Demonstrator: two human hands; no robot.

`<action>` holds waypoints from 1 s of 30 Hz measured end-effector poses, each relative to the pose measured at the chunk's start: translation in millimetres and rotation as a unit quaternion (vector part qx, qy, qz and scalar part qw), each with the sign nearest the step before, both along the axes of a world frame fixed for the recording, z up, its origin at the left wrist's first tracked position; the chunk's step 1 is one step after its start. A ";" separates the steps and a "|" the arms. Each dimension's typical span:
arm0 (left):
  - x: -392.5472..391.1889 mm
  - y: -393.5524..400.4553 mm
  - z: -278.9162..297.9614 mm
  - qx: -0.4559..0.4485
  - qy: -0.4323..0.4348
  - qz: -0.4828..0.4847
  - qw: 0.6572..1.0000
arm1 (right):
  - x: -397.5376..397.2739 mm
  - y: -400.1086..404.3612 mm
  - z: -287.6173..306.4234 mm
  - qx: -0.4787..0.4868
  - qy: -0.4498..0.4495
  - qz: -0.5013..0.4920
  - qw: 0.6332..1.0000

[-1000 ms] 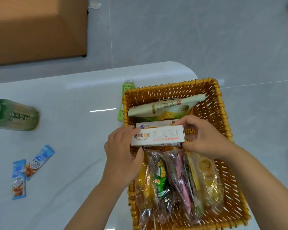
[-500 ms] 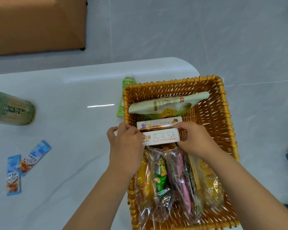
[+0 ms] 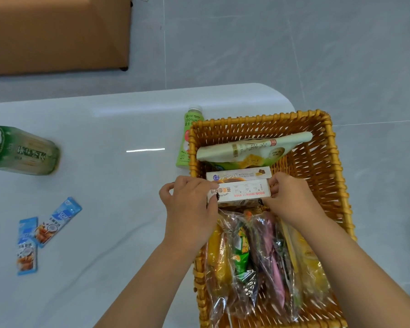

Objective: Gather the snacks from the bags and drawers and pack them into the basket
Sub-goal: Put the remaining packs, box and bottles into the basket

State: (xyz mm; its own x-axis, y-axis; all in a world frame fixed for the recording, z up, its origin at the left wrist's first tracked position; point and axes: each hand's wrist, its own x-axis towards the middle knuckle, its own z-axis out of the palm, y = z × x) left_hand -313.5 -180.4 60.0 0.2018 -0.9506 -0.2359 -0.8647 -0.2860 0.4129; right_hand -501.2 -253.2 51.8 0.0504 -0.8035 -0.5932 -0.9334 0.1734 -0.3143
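One woven basket (image 3: 336, 166) sits on the surface (image 3: 104, 185). Inside it are two snack boxes, a white one (image 3: 244, 191) and a pale one (image 3: 238, 174), one cream pouch (image 3: 253, 147), and several clear-wrapped snack packs (image 3: 258, 256), too overlapped to count. Outside it are two bottles (image 3: 21, 151) (image 3: 188, 138) and two blue packets (image 3: 57, 221) (image 3: 27, 247). Two hands (image 3: 189, 204) (image 3: 291, 197) are visible.

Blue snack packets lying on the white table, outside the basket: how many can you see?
2. One blue packet lies near the table's left edge; the other blue packet lies slantwise just right of it, overlapping its corner. Others may be hidden in the wicker basket.
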 end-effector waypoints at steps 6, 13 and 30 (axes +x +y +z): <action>15.4 5.2 10.0 -0.032 0.068 0.085 0.994 | 30.9 9.6 36.4 -0.131 0.023 0.067 0.989; 65.7 21.3 -5.0 -0.046 0.149 0.228 0.961 | 114.2 40.4 25.6 -0.283 -0.134 0.148 0.938; 302.7 125.4 -98.6 0.046 0.014 0.418 0.907 | 252.5 141.4 -47.9 0.014 -0.083 0.395 0.915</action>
State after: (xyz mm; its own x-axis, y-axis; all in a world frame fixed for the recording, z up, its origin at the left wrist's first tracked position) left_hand -10.8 -55.0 -38.6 0.8356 -0.4448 -0.3224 -0.3199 -0.8711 0.3727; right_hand -248.7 -111.8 4.0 0.7001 -0.4614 -0.5450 -0.7107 -0.5241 -0.4693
